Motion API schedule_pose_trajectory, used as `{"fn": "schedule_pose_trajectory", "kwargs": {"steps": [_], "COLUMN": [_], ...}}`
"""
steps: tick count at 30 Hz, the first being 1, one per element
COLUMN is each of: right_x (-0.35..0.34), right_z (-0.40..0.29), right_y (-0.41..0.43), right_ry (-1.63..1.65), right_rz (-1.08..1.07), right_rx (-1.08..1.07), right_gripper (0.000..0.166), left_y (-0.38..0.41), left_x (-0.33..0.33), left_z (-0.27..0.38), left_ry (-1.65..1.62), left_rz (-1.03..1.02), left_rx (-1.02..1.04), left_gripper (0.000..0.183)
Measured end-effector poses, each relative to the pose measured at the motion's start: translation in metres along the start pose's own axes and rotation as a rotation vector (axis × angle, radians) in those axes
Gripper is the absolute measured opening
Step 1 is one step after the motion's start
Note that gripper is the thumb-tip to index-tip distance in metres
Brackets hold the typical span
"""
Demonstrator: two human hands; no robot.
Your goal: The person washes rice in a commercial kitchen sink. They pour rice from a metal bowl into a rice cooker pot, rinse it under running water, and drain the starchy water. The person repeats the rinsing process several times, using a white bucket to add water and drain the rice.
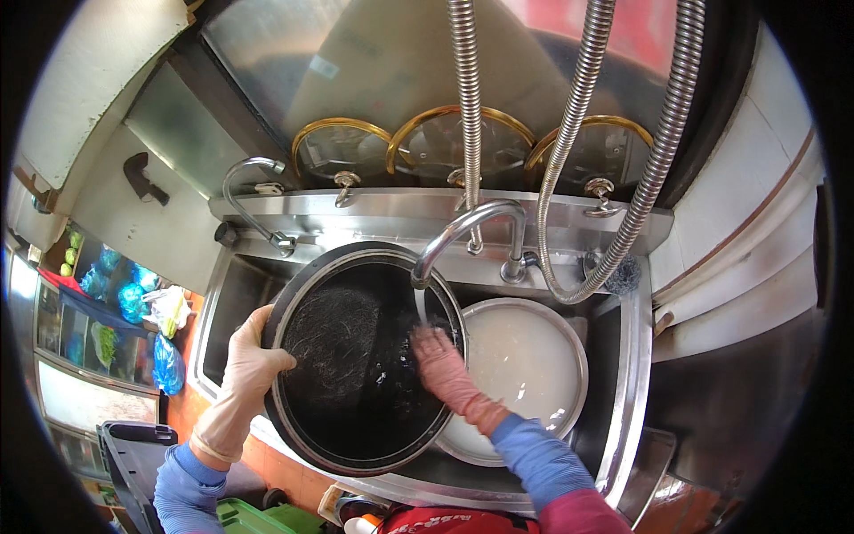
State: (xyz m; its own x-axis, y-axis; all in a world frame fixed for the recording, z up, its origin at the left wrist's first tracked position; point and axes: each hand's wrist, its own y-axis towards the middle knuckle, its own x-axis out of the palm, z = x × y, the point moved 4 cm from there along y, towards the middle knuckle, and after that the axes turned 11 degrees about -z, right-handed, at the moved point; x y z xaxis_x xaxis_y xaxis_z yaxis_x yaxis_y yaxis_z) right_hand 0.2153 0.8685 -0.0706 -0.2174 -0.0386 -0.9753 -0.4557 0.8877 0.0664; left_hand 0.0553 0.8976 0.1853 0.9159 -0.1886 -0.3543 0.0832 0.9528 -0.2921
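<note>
A large round black pot (333,427), scratched inside, is tilted over the stainless steel sink (630,414). My left hand (250,367), in a pale rubber glove, grips its left rim, thumb inside. My right hand (440,367), in a pinkish glove, is inside the pot near its right wall, under water running from the curved faucet (470,227); its fingers are partly extended and blurred, and whether they hold anything cannot be told. To the right, partly behind the pot and my right forearm, a round metal basin (527,360) of cloudy whitish water sits in the sink.
Three gold-rimmed glass lids (460,140) lean behind the sink. Flexible metal hoses (567,133) hang in front of them. A second faucet (253,200) stands at the left, a steel wool scourer (622,275) at the right corner. Below left are a grey bin (137,440) and a green lid (260,517).
</note>
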Motion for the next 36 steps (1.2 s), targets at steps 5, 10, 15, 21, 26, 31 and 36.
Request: {"fn": "schedule_pose_trajectory", "kwargs": {"steps": [5, 10, 15, 21, 26, 31, 36], "right_x": [0.023, -0.027, 0.014, 0.032, 0.062, 0.078, 0.054], "right_z": [-0.055, -0.023, 0.001, -0.002, 0.008, -0.005, -0.004], "right_y": [-0.016, -0.068, -0.109, -0.104, -0.095, -0.1, -0.108], "right_ry": [0.483, 0.459, 1.227, 1.547, 1.4, 1.497, 1.52], "right_rz": [-0.278, 0.05, 0.206, 0.042, 0.199, 0.221, 0.114], "right_rx": [-0.027, -0.01, 0.718, 0.978, 1.061, 1.03, 1.084], "right_gripper": [0.043, 0.045, 0.038, 0.04, 0.044, 0.051, 0.052], "left_y": [0.004, 0.006, 0.007, -0.004, -0.033, -0.054, -0.054], "left_x": [0.002, 0.001, 0.003, 0.015, 0.041, 0.07, 0.059], "left_z": [0.002, 0.004, 0.001, 0.006, 0.012, 0.029, 0.021], "left_ry": [-0.007, -0.024, -0.041, 0.01, 0.248, 0.324, 0.141], "left_rz": [-0.006, -0.021, -0.023, -0.011, 0.006, -0.013, -0.02], "left_rx": [-0.008, -0.034, -0.03, 0.004, 0.163, 0.168, 0.113], "left_gripper": [0.059, 0.058, 0.059, 0.058, 0.053, 0.049, 0.048]}}
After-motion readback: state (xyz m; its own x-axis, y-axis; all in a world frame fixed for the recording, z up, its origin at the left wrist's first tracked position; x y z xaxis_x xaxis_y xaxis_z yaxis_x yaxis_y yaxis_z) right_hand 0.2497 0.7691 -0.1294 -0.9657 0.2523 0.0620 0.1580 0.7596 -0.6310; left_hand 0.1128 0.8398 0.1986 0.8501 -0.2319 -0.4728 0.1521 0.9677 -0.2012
